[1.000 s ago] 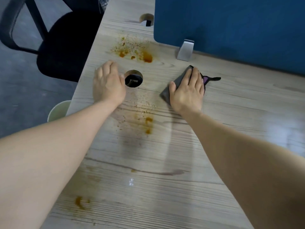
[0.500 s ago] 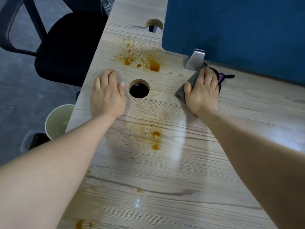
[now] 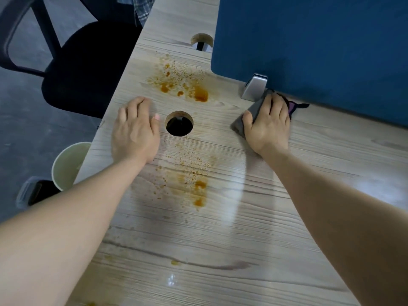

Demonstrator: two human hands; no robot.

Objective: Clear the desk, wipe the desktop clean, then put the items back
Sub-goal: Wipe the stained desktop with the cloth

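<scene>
My right hand point(image 3: 268, 127) presses flat on a dark grey cloth point(image 3: 239, 125) on the pale wooden desktop point(image 3: 220, 239), close to the metal foot point(image 3: 254, 87) of the blue partition. A purple edge of the cloth point(image 3: 292, 107) pokes out past my fingers. My left hand point(image 3: 134, 131) rests flat on the desk, just left of a round cable hole point(image 3: 179, 123). Orange-brown stains lie beyond the hole point(image 3: 187, 87) and nearer me point(image 3: 194, 184). A wet streak point(image 3: 238, 195) shines to the right of the near stain.
A blue partition point(image 3: 320, 45) walls off the desk's far right. A second cable hole point(image 3: 202, 40) is at the back. Left of the desk, on the floor side, are a black chair point(image 3: 88, 69), a pale bin point(image 3: 68, 164) and a dark box point(image 3: 37, 192).
My right hand has slid the cloth away from me and to the right, up to the partition's metal foot. My left hand stays by the hole.
</scene>
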